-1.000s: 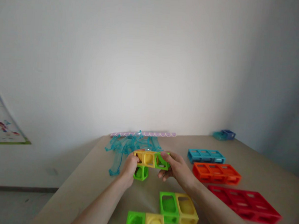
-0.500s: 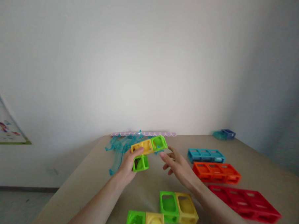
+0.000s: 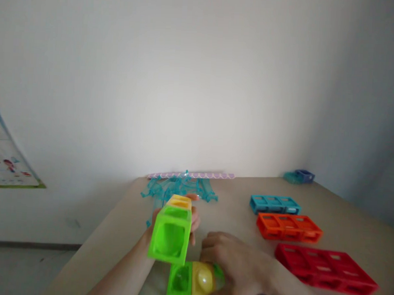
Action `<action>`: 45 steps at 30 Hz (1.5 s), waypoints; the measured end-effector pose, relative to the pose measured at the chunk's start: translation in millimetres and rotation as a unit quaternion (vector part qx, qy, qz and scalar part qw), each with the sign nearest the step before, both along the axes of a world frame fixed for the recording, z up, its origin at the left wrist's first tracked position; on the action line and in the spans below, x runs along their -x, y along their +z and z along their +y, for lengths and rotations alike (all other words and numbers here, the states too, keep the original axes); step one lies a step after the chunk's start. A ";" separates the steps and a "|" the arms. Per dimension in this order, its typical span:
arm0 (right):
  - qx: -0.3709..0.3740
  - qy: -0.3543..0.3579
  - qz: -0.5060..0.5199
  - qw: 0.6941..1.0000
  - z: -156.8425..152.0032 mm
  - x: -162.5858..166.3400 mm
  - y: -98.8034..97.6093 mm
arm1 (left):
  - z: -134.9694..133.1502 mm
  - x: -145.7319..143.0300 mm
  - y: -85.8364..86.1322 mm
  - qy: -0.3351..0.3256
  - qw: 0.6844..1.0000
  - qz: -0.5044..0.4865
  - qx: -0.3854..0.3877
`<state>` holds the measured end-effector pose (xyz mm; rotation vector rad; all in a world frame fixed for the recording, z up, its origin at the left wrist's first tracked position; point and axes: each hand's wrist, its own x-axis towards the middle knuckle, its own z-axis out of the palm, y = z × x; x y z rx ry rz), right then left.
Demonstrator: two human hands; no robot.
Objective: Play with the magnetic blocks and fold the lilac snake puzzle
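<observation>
My left hand [image 3: 195, 219] is closed round a piece made of hollow cube blocks [image 3: 169, 237], its green open end facing me and a yellow cube behind it. Below that, a green and yellow pair of cube blocks [image 3: 180, 282] rests on the table, a rounded yellow dome in one cube. My right hand [image 3: 227, 264] reaches down just right of this pair, fingers curled over a second green and yellow pair. Only a green sliver of that second pair [image 3: 219, 275] shows between thumb and fingers; the hand hides the rest.
On the right of the table [image 3: 226, 214] lie three-cube rows in teal [image 3: 274, 205], orange [image 3: 288, 227] and red [image 3: 325, 269]. Clear blue track pieces [image 3: 169, 187] and a patterned purple strip [image 3: 195, 176] lie at the back. A dark blue cube [image 3: 304, 176] stands in the far right corner.
My left hand has turned its block piece so the green end points at me, nearer and lower. My right hand has moved down from beside that piece onto the second green and yellow pair.
</observation>
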<state>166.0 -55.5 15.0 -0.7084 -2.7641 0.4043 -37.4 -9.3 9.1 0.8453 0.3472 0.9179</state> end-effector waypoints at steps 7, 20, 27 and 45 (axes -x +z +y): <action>0.057 -0.107 0.036 0.992 6.0 6.6 0.6 | -18.1 7.3 12.5 -0.196 0.971 0.133 -0.039; 0.165 -0.262 0.087 0.947 9.4 4.5 2.5 | -2.5 9.9 -0.1 -0.254 0.965 0.047 -0.037; 0.168 -0.294 0.149 0.929 11.8 4.4 0.5 | 0.6 10.3 -10.8 -0.239 0.968 -0.014 -0.072; 0.213 -0.346 0.376 0.833 32.9 1.7 -12.4 | 13.6 14.2 -17.1 -0.208 0.975 0.054 -0.051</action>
